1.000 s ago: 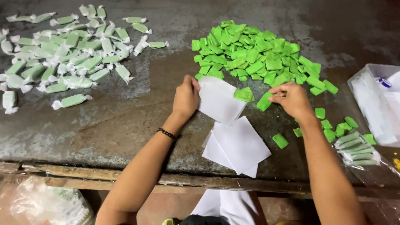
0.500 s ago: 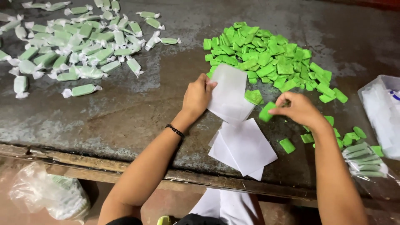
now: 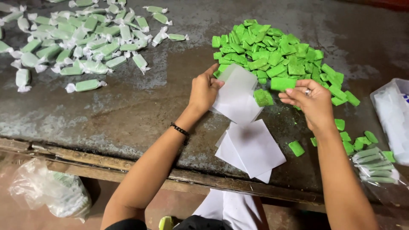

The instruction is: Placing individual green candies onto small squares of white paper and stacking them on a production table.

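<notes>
At centre of the worktop, raised a little off the surface: one white paper square [image 3: 235,94], thin and translucent, held tilted at its left edge.

Left hand [image 3: 204,90]: fingers pinched on that edge, thumb on top, so the hand is narrow and closed on the sheet. A dark beaded bracelet [image 3: 180,130] sits on the wrist.

Green candy block [image 3: 282,83]: rectangular, bright green, unwrapped. Held level at the fingertips of the right hand [image 3: 312,102], just right of the sheet and apart from it. The right hand is half open, fingers extended toward the left, and carries a ring on one finger.

Second green block [image 3: 263,97]: lies at the sheet's right edge, between the two hands; whether it rests on the paper or just beside it cannot be told.

Stack of white paper squares [image 3: 250,149]: flat on the metal worktop [image 3: 136,110], just below the held sheet, near the front edge.

Heap of unwrapped green blocks [image 3: 272,51]: behind the hands, with loose pieces trailing to the right.

Wrapped candies [image 3: 81,42]: pale green in twisted white paper, scattered at far left, well apart from the hands.

Clear bag of wrapped candies [image 3: 371,166]: near right edge, beside the right forearm.

Crumpled plastic bag [image 3: 49,194]: below the worktop, lower left.
</notes>
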